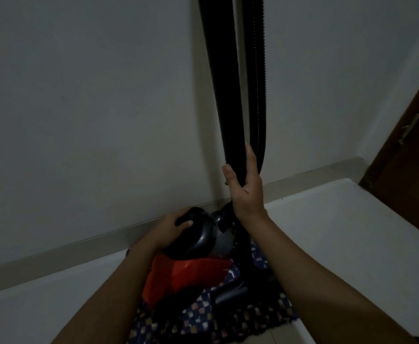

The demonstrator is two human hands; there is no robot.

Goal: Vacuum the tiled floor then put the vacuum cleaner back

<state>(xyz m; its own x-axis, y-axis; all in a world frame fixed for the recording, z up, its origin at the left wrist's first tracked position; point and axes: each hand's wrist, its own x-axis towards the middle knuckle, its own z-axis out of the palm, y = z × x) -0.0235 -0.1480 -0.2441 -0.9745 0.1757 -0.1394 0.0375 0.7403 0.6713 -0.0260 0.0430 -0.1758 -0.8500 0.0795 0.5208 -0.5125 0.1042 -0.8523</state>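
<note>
Black hose and red vacuum cleaner, held at the wall

Right fingers (pixel 250 155): curled round the black hose (pixel 224 95), thumb on its near side, other fingers wrapped behind it.
Right hand (pixel 247 184): raised above the machine, forearm reaching in from the lower right.
Hose: runs upward out of view; a ribbed strand (pixel 259 95) hangs just beside it and curves in behind the right hand.
Left fingers (pixel 183 223): curled over a black handle (pixel 193 213) on top of the machine, gripping it.
Left hand (pixel 171 228): low, forearm entering from the lower left.
Vacuum cleaner (pixel 191 271): red body with a dark domed upper part, standing on a patterned mat (pixel 203 316), close to the skirting (pixel 66 247).
Surroundings: pale floor (pixel 340 232), plain wall (pixel 79 95), brown door (pixel 414 145) at the right edge. Lighting is dim; finer details of the machine cannot be told.
</note>
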